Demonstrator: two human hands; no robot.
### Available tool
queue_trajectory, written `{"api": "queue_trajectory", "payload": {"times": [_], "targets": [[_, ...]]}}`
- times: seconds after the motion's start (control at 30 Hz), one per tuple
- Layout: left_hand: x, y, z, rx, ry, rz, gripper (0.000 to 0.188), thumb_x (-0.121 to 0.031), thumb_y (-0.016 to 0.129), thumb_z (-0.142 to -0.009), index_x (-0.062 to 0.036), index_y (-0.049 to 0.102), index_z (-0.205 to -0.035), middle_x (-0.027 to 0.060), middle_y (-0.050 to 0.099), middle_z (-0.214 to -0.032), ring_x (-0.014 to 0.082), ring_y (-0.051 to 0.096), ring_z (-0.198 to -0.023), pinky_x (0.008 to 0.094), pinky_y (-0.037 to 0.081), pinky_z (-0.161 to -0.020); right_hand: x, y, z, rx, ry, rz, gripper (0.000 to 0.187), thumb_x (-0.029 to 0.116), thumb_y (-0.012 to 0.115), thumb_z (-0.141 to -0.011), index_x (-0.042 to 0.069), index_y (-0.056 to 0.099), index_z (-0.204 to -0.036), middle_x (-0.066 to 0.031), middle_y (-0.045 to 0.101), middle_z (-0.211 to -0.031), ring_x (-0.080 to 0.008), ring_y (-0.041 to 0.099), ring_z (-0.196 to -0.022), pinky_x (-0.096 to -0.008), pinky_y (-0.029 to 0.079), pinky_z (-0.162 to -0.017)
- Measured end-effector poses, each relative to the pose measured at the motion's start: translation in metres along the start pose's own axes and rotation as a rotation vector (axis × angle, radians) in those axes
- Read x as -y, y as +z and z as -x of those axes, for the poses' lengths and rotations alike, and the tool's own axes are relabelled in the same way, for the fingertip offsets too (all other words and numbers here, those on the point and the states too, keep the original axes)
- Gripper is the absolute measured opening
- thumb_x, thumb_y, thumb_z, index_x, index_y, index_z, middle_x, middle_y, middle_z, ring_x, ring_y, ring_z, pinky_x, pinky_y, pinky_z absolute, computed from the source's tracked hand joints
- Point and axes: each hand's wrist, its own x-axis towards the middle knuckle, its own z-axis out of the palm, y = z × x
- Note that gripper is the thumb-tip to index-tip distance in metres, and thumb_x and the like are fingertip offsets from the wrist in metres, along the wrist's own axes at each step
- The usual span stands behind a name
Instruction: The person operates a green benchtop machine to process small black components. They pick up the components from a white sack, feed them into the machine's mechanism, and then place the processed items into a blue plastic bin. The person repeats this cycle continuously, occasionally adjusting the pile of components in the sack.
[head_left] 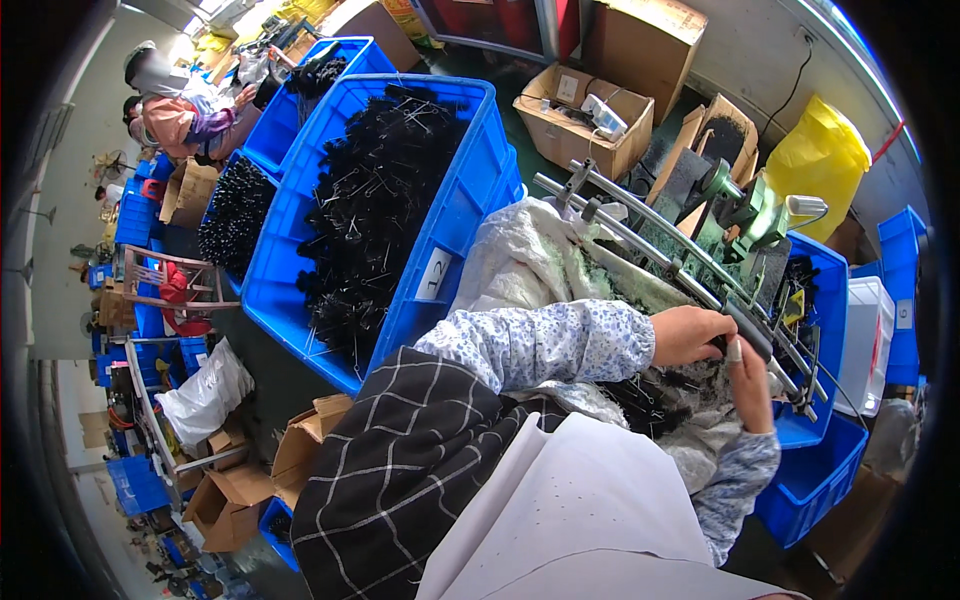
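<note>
My left hand [690,335] reaches across from the left in a blue-and-white patterned sleeve, its fingers curled and drawn together beside a metal bar of the machine [735,215]. Close against it, my right hand [752,388] points upward with bent fingers, and one fingertip has a pale covering. Whatever lies between the fingers is too small or hidden to name. Below both hands, black bristle pieces with wire stems [650,405] lie on a dirty whitish woven sack [520,255] spread over my lap and the machine's edge.
A large blue crate [265,290] heaped with black wire-stemmed brushes [385,200] stands at my left. Cardboard boxes [590,135] and a yellow sack [825,160] are beyond the machine. At right sits another blue bin [815,490]. A seated co-worker [185,115] is at far left.
</note>
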Motion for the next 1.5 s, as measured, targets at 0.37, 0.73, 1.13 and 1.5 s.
{"api": "queue_trajectory", "payload": {"times": [0.37,0.73,1.13,1.5], "targets": [[0.031,-0.016,0.068,0.664,-0.283,-0.379,0.044,-0.03,0.064,-0.079,-0.0037,0.047,-0.11,0.0191,0.057,-0.099,0.0347,0.055,-0.097,0.0413,0.045,-0.081,-0.049,-0.033,-0.069,-0.872,0.023,0.79,0.024,0.01,0.053,-0.079,0.017,0.064,-0.099,-0.0063,0.062,-0.082,-0.0274,0.062,-0.077,-0.039,0.049,-0.066],[0.045,0.013,0.084,0.935,-0.34,-0.487,0.043,-0.022,0.062,-0.078,-0.0004,0.049,-0.113,0.0202,0.056,-0.102,0.0373,0.056,-0.095,0.0431,0.044,-0.083,-0.063,-0.037,-0.102,-0.774,0.125,0.778,0.023,0.017,0.055,-0.083,0.017,0.064,-0.104,-0.0075,0.062,-0.086,-0.0264,0.061,-0.082,-0.0379,0.049,-0.072],[0.032,-0.007,0.07,0.633,-0.292,-0.366,0.031,-0.019,0.054,-0.087,0.0004,0.046,-0.109,0.0224,0.06,-0.092,0.0379,0.058,-0.088,0.0439,0.046,-0.075,-0.068,-0.039,-0.109,-0.75,0.095,0.741,0.025,0.015,0.055,-0.082,0.017,0.064,-0.106,-0.0059,0.063,-0.09,-0.0251,0.06,-0.083,-0.0367,0.048,-0.076],[0.031,-0.025,0.055,0.508,-0.304,-0.094,0.016,-0.009,0.058,-0.078,0.0,0.053,-0.09,0.0123,0.057,-0.071,0.0227,0.057,-0.064,0.0319,0.046,-0.061,-0.07,-0.044,-0.098,-0.748,0.198,0.886,0.039,0.03,0.061,-0.079,0.012,0.058,-0.114,-0.0051,0.057,-0.104,-0.0236,0.052,-0.1,-0.0391,0.04,-0.086]]}}
